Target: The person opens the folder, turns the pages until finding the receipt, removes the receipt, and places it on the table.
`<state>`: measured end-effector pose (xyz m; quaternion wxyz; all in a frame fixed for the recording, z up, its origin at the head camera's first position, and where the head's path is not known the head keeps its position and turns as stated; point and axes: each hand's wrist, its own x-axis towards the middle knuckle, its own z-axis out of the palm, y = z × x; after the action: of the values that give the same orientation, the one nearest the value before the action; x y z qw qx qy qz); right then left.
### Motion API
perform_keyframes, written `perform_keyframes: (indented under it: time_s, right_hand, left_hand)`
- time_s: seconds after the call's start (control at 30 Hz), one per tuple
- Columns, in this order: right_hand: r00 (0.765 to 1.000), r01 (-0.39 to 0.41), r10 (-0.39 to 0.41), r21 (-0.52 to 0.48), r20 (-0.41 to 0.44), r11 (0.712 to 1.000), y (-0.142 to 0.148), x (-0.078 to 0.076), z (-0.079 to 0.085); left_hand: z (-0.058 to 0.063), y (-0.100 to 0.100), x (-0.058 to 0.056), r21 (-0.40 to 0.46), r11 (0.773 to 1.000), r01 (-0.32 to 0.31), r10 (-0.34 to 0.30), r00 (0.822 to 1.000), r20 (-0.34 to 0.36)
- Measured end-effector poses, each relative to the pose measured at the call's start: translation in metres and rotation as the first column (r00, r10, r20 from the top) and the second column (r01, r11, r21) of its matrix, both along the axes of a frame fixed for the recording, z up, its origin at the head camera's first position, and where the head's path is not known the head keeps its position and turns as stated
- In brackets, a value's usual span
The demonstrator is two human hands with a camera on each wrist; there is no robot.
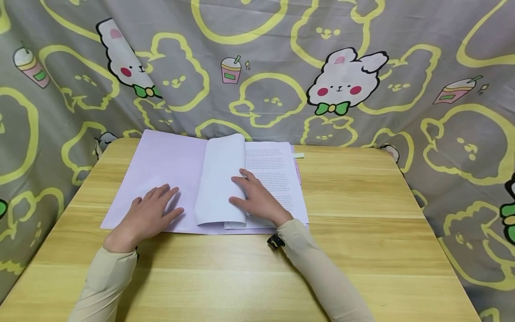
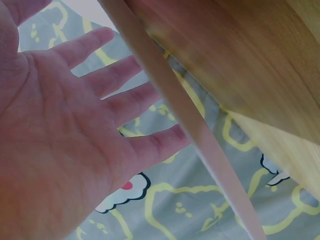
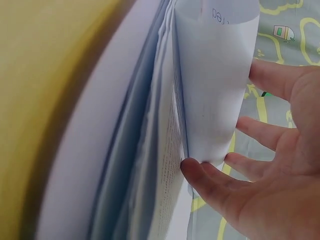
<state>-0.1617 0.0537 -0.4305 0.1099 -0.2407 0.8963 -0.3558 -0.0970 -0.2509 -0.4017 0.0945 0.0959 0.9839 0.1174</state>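
Purple folder (image 1: 169, 163) lies spread flat on the wood-grain counter (image 1: 225, 277), toward the far side. Left cover is folded out flat; paper stack sits on the right half. Curled white sheet (image 1: 222, 172) rises over the folder's middle, bowed toward the left cover. To its right, printed page (image 1: 271, 174) faces up, full of small text lines. Pale tab (image 1: 299, 155) sticks out past the stack's right edge near the top, with pink tab (image 1: 298, 172) just below it.

Right grip (image 1: 259, 197): fingers extended and spread, fingertips against the curled white sheet, not wrapped round it. Right wrist view shows the fingertips along the sheet's side and bottom edge, with paper layers fanned next to them and faint reversed lettering at the top of the curl.

Left grip (image 1: 150, 214): fingers apart, relaxed, nothing held, over the lower part of the left cover. Contact hard to call; in the left wrist view the fingertips disappear behind a blurry pale edge, probably the folder's.

Both arms in beige sleeves (image 1: 318, 268). Black clip (image 1: 276, 242) at the right wrist, just beside the folder's near edge. Gray curtain (image 1: 273, 58) behind the counter, printed with yellow outlines, white rabbits and pink cups.
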Motion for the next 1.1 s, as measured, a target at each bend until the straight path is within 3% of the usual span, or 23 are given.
perform_keyframes:
  time_s: [0.7,1.1]
  right_hand:
    - [0.999,-0.049,0.049,-0.003,0.021,0.999,-0.011,0.012,-0.001]
    - [0.996,-0.093,0.093,0.03,-0.01,0.995,-0.018,0.017,-0.004]
  left_hand:
    - [0.001,0.0,0.0,0.012,1.0,0.005,-0.005,1.0,0.003]
    - [0.001,-0.001,0.001,0.027,1.0,0.009,-0.009,1.0,0.004]
